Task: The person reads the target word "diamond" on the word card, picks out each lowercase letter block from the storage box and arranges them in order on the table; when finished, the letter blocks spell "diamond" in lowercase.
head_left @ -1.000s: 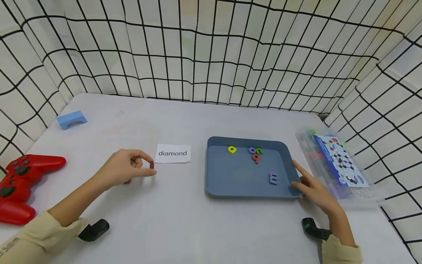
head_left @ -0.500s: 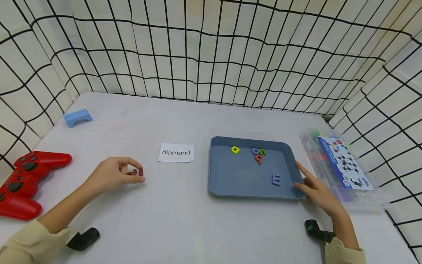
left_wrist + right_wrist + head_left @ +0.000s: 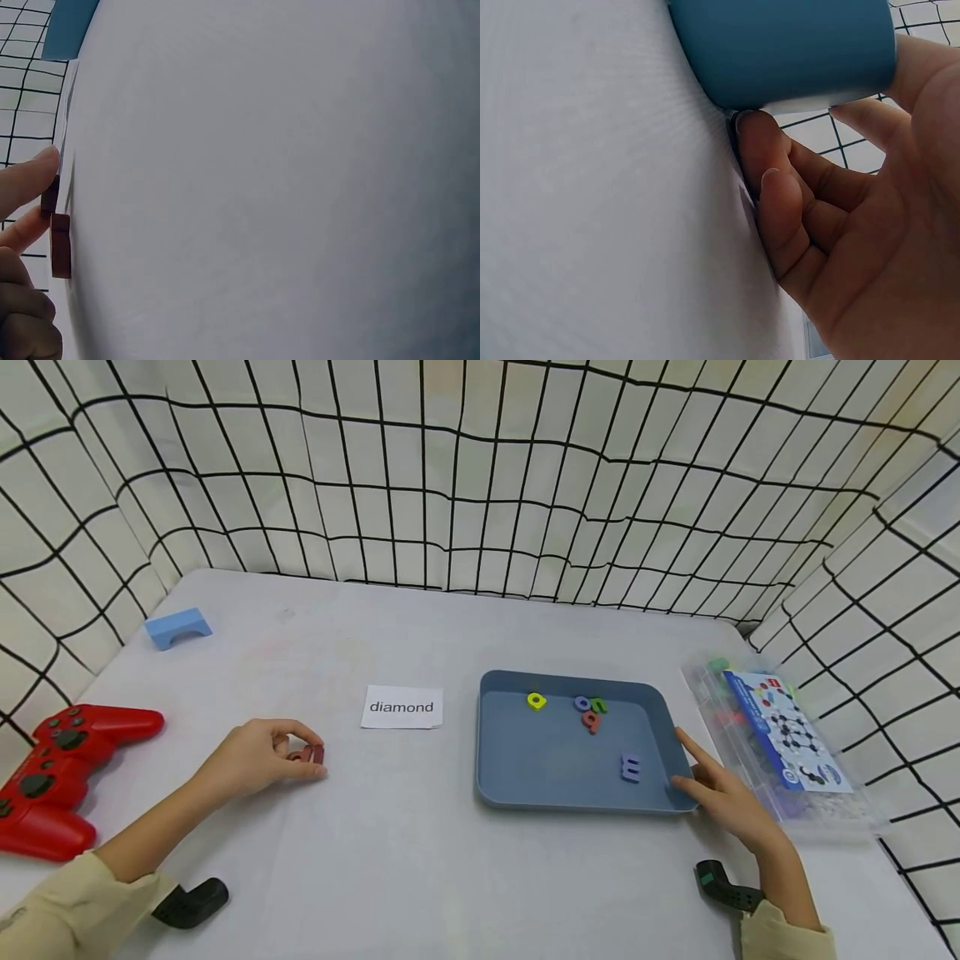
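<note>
My left hand (image 3: 247,762) is low over the table, left of the white card (image 3: 402,707) printed "diamond". It pinches a small dark red piece (image 3: 318,753) between thumb and index finger; its shape is unclear. Right beside it a reddish-brown piece (image 3: 61,246) stands on the table, partly hidden by the hand in the head view. My right hand (image 3: 723,797) grips the right rim of the blue-grey tray (image 3: 555,777), with the thumb over the edge. Inside the tray lie toy letters: a yellow one (image 3: 536,701), a purple m (image 3: 630,768) and a small cluster.
A red game controller (image 3: 63,777) lies at the left, with a light blue arch block (image 3: 177,627) behind it. Right of the tray stands a clear plastic box (image 3: 708,693) with a blue printed booklet (image 3: 787,731) on it. Black netting encloses the table's back and sides.
My left hand has drawn back from beside the card, left and nearer to me, carrying the dark red piece beside the reddish-brown one. My right hand stays at the tray rim.
</note>
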{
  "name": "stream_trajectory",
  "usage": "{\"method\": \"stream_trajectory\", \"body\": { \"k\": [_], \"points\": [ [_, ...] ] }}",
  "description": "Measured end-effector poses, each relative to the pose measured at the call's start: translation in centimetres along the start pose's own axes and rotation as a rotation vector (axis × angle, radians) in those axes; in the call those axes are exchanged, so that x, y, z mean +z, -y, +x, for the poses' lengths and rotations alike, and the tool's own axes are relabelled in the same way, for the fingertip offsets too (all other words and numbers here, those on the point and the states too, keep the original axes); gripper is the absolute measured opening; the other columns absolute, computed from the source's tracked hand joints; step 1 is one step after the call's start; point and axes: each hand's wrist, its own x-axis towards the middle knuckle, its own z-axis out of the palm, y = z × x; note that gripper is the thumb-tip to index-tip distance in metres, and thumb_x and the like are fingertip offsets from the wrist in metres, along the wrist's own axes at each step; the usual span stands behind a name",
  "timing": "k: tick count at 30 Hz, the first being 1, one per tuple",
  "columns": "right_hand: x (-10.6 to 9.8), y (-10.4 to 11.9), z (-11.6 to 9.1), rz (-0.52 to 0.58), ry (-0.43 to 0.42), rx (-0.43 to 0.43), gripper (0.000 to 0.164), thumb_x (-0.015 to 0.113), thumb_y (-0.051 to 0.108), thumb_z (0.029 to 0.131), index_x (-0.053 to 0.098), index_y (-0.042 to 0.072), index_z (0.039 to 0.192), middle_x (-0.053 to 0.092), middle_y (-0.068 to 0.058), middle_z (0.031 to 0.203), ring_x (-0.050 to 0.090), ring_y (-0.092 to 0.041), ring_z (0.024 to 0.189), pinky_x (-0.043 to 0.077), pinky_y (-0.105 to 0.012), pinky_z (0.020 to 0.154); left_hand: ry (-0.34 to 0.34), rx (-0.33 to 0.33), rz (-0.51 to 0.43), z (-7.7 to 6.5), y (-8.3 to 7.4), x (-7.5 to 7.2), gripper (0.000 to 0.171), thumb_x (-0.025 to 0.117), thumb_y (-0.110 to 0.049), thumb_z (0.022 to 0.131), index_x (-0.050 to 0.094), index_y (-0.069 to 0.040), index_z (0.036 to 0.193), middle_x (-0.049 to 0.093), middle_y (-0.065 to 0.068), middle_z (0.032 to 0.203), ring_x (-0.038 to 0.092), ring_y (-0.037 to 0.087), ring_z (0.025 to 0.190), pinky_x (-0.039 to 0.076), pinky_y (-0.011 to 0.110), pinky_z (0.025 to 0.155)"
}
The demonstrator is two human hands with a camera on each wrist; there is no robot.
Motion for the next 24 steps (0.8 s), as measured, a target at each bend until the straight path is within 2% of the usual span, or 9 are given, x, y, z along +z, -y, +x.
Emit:
{"method": "stream_trajectory", "body": {
  "k": [5,17,24],
  "points": [
    [0.01,0.03,-0.04,-0.009,0.001,0.005,0.068,0.054,0.022,0.098,0.013,0.022,0.154,0.053,-0.011,0.084,0.048,-0.021,0.079,0.038,-0.031,0.067,0.008,0.007,0.012,0.11,-0.01,0.04,0.048,0.083,-0.037,0.07,0.069,-0.006,0.103,0.038,-0.002,0.055,0.034,0.011,0.051,0.024,0.026,0.046],
    [0.06,0.01,0.04,-0.005,-0.009,-0.004,0.069,0.054,0.021,0.098,0.014,0.021,0.154,0.047,-0.01,0.078,0.045,-0.02,0.073,0.037,-0.031,0.06,0.011,-0.004,0.01,0.12,-0.08,0.01,0.046,0.084,-0.035,0.069,0.069,-0.006,0.102,0.038,-0.002,0.056,0.034,0.012,0.052,0.024,0.026,0.047],
    [0.04,0.01,0.1,-0.016,-0.01,0.003,0.069,0.054,0.022,0.098,0.014,0.02,0.153,0.05,-0.012,0.084,0.047,-0.025,0.081,0.038,-0.032,0.065,0.018,-0.004,0.007,0.15,-0.01,-0.06,0.053,0.083,-0.039,0.069,0.069,-0.005,0.107,0.04,-0.002,0.056,0.036,0.012,0.051,0.026,0.026,0.046]
  ]
}}
